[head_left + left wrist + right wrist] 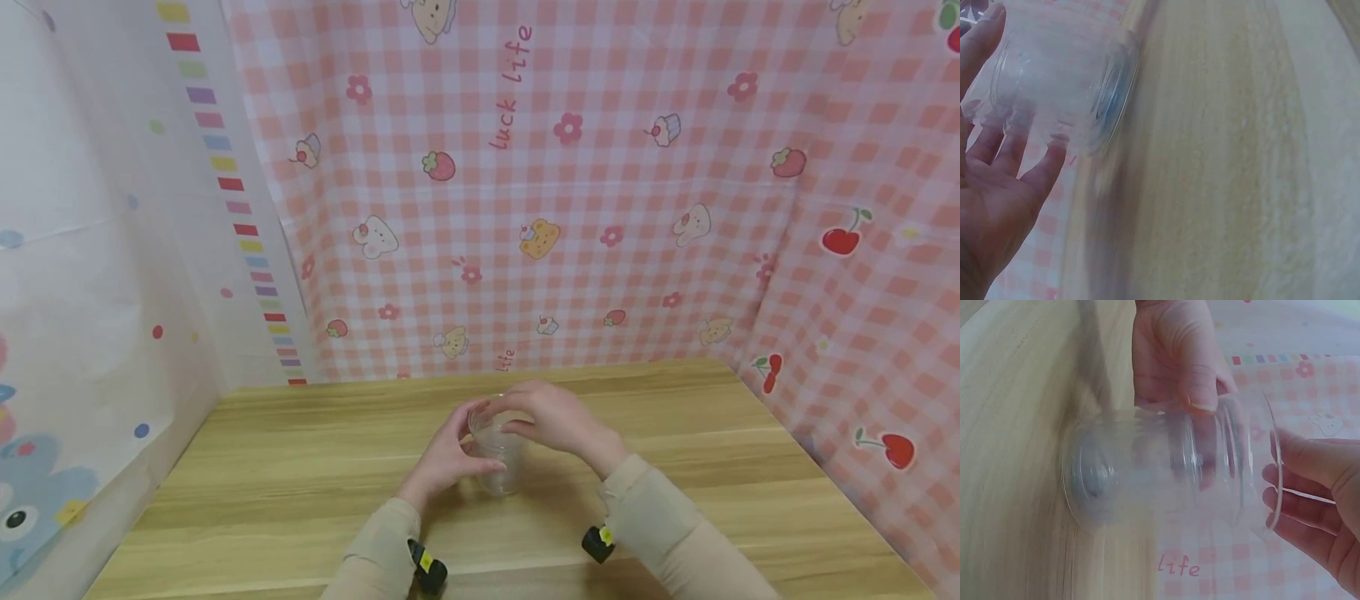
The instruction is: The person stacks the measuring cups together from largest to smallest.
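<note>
A clear plastic cup (504, 479) stands upright on the wooden table, its wide mouth facing up. My left hand (442, 457) holds it from the left side, with the thumb across the near wall and the fingers round the far wall. From above and to the right, my right hand (558, 421) grips at the rim, its fingertips close together around the mouth. In the right wrist view, several ring lines cross the upper part of the cup (1147, 450); whether another cup is nested inside, I cannot tell. The left wrist view shows my left fingers (1044, 167) against the clear wall.
The wooden table (300, 475) runs back to a pink checked cloth (480, 200) that hangs behind it. White printed sheeting (97, 208) hangs on the left, and cherry-patterned cloth (862, 325) on the right. Each wrist carries a small black device (429, 571).
</note>
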A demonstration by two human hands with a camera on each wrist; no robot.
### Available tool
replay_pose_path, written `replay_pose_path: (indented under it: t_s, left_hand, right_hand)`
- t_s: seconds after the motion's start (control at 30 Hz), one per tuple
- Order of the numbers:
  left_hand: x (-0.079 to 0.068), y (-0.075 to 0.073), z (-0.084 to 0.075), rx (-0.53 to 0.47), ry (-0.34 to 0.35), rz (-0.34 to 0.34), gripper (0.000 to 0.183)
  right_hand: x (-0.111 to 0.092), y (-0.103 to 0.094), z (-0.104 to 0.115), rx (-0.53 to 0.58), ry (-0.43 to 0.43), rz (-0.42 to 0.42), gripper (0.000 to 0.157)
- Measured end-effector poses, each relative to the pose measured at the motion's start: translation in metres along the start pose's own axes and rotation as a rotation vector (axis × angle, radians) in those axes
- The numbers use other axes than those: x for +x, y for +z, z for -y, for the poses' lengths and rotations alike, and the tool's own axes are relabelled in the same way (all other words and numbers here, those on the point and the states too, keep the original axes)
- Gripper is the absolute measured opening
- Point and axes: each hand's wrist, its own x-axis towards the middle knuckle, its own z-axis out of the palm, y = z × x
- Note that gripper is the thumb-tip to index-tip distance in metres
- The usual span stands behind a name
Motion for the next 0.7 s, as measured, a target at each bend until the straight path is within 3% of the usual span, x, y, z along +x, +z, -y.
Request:
replay_pose_path:
  t_s: [0.43, 0.7]
  left_hand:
    - [0.0, -0.004, -0.002, 0.022, -0.012, 0.014, 0.095]
    - [-0.003, -0.007, -0.005, 0.119, -0.016, 0.026, 0.1]
  right_hand:
    - [-0.03, -0.011, -0.007, -0.037, 0.084, -0.114, 0.033]
    - [-0.048, -0.013, -0.015, -0.026, 0.151, -0.144, 0.038]
